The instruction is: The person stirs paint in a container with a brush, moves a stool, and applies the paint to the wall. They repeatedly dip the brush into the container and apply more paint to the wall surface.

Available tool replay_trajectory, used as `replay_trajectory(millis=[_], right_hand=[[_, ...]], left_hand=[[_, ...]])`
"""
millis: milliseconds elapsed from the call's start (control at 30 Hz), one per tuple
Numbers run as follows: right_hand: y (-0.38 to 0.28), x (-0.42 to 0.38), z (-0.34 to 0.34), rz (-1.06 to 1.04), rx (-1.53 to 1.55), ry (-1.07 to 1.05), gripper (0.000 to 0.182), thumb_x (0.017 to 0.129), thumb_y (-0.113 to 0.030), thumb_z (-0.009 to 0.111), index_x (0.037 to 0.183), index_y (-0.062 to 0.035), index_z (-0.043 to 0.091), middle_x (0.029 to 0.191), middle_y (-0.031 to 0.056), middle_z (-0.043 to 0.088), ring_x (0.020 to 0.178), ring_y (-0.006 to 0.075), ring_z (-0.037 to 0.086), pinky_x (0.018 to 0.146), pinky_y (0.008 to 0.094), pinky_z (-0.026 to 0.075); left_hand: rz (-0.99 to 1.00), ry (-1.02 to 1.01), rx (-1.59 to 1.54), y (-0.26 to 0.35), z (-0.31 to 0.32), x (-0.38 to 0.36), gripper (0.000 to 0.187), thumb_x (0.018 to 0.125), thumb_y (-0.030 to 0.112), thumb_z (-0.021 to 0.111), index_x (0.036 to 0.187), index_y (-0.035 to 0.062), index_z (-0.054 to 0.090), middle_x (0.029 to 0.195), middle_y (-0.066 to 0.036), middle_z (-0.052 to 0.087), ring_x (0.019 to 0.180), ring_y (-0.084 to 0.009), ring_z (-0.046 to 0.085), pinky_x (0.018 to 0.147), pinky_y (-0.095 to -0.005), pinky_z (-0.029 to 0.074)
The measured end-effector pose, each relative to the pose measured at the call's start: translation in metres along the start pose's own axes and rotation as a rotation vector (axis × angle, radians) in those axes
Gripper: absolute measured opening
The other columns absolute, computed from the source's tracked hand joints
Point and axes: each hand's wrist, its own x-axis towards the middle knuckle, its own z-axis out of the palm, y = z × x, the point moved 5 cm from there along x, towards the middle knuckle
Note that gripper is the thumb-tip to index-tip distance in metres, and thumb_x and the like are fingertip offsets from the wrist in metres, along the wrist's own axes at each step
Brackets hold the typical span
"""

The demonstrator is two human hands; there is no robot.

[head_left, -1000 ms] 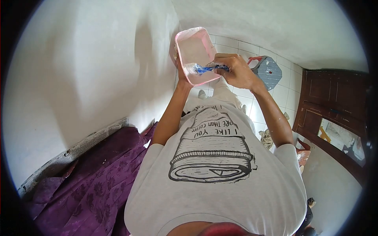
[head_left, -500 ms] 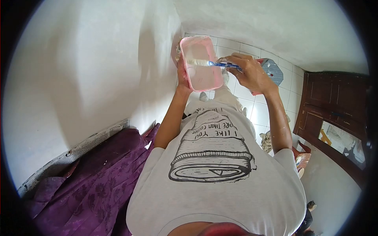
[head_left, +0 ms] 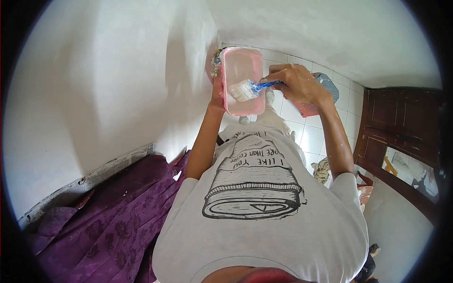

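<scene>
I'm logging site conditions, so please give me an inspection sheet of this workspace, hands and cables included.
Surface: white tiled floor.
Job's things: pink tub; brush, its whitened bristles at the tub's opening, contact unclear.
Clutter: purple cloth by the wall; grey object, perhaps a stool, partly behind the right hand.
Hands: left hand holds the tub's side; right grips the brush's blue handle.
Cables: nothing seen.
Surroundings: pale walls; dark wooden panels at right.

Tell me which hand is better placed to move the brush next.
Probably the right hand: it holds the blue-handled brush, while the left hand is busy supporting the pink tub.
</scene>
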Motion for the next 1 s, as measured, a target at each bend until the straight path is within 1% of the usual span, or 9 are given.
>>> replay_trajectory(millis=[67, 200, 267, 433, 567, 633, 767, 867, 1000], right_hand=[[0.003, 0.003, 0.007, -0.049, 0.005, -0.012, 0.029, 0.08, -0.003, 0.069, 0.108, -0.0113, 0.076, 0.096, 0.0075, 0.071, 0.089, 0.0323, 0.066, 0.076, 0.043, 0.052], [0.003, 0.01, 0.016, -0.108, 0.077, 0.004, 0.032, 0.077, -0.002, 0.07, 0.106, -0.0116, 0.076, 0.095, 0.0073, 0.071, 0.09, 0.0316, 0.066, 0.075, 0.0433, 0.051], [0.004, 0.01, 0.019, -0.124, 0.101, 0.035, 0.032, 0.075, -0.001, 0.07, 0.105, -0.0112, 0.076, 0.095, 0.0073, 0.07, 0.089, 0.0314, 0.066, 0.074, 0.0434, 0.051], [0.014, 0.009, 0.032, -0.101, 0.197, 0.101, 0.03, 0.072, -0.001, 0.07, 0.101, -0.0083, 0.076, 0.099, 0.0079, 0.071, 0.087, 0.033, 0.066, 0.074, 0.0431, 0.051], [0.015, 0.004, 0.037, -0.066, 0.258, 0.122, 0.031, 0.072, -0.001, 0.071, 0.101, -0.0081, 0.076, 0.1, 0.0085, 0.072, 0.086, 0.0338, 0.066, 0.074, 0.0428, 0.052], [0.02, 0.002, 0.04, -0.017, 0.355, 0.122, 0.032, 0.072, -0.001, 0.071, 0.103, -0.0086, 0.076, 0.098, 0.0094, 0.071, 0.086, 0.0339, 0.066, 0.075, 0.0417, 0.052], [0.023, -0.003, 0.043, 0.032, 0.371, 0.119, 0.033, 0.073, -0.001, 0.071, 0.104, -0.0091, 0.076, 0.098, 0.0097, 0.071, 0.086, 0.0335, 0.067, 0.075, 0.0408, 0.052], [0.029, -0.011, 0.044, 0.079, 0.376, 0.107, 0.033, 0.072, -0.001, 0.071, 0.104, -0.009, 0.076, 0.098, 0.01, 0.071, 0.087, 0.0334, 0.067, 0.076, 0.0402, 0.052], [0.037, -0.028, 0.036, 0.098, 0.314, 0.179, 0.03, 0.072, -0.003, 0.072, 0.102, -0.0075, 0.076, 0.095, 0.0103, 0.072, 0.084, 0.0345, 0.067, 0.074, 0.0422, 0.053]], left_hand=[[0.034, 0.086, 0.129, -0.002, -0.005, 0.004, 0.082, 0.095, 0.072, 0.04, 0.151, 0.0125, 0.036, 0.142, -0.015, 0.05, 0.126, -0.031, 0.056, 0.103, -0.0494, 0.052], [0.109, 0.125, 0.278, -0.004, -0.003, 0.006, 0.082, 0.095, 0.072, 0.04, 0.151, 0.0128, 0.035, 0.141, -0.014, 0.051, 0.124, -0.0289, 0.057, 0.101, -0.0479, 0.053], [0.101, 0.016, 0.091, -0.006, -0.001, 0.007, 0.08, 0.096, 0.071, 0.041, 0.151, 0.0135, 0.036, 0.14, -0.012, 0.052, 0.122, -0.0271, 0.059, 0.099, -0.0463, 0.055], [0.114, 0.074, 0.052, -0.01, 0.007, 0.002, 0.081, 0.093, 0.072, 0.044, 0.15, 0.0152, 0.037, 0.14, -0.011, 0.052, 0.124, -0.0287, 0.057, 0.1, -0.0476, 0.053], [0.106, 0.074, 0.018, -0.012, 0.0, 0.005, 0.082, 0.092, 0.072, 0.049, 0.15, 0.0155, 0.038, 0.141, -0.009, 0.052, 0.125, -0.0281, 0.056, 0.102, -0.0473, 0.052], [0.116, 0.083, 0.022, -0.014, -0.001, 0.008, 0.082, 0.092, 0.072, 0.048, 0.15, 0.0157, 0.038, 0.142, -0.009, 0.051, 0.126, -0.0285, 0.056, 0.103, -0.0473, 0.052], [0.152, 0.145, 0.063, -0.018, -0.01, 0.013, 0.081, 0.092, 0.072, 0.048, 0.15, 0.0158, 0.038, 0.143, -0.01, 0.051, 0.128, -0.0289, 0.055, 0.104, -0.0479, 0.05], [0.077, 0.099, -0.026, -0.028, -0.008, 0.023, 0.079, 0.094, 0.07, 0.047, 0.15, 0.016, 0.038, 0.144, -0.009, 0.051, 0.128, -0.0287, 0.055, 0.104, -0.0485, 0.05], [0.043, 0.068, -0.082, -0.046, -0.012, 0.036, 0.078, 0.094, 0.07, 0.046, 0.15, 0.0159, 0.039, 0.144, -0.009, 0.051, 0.128, -0.0291, 0.055, 0.105, -0.0493, 0.05]])
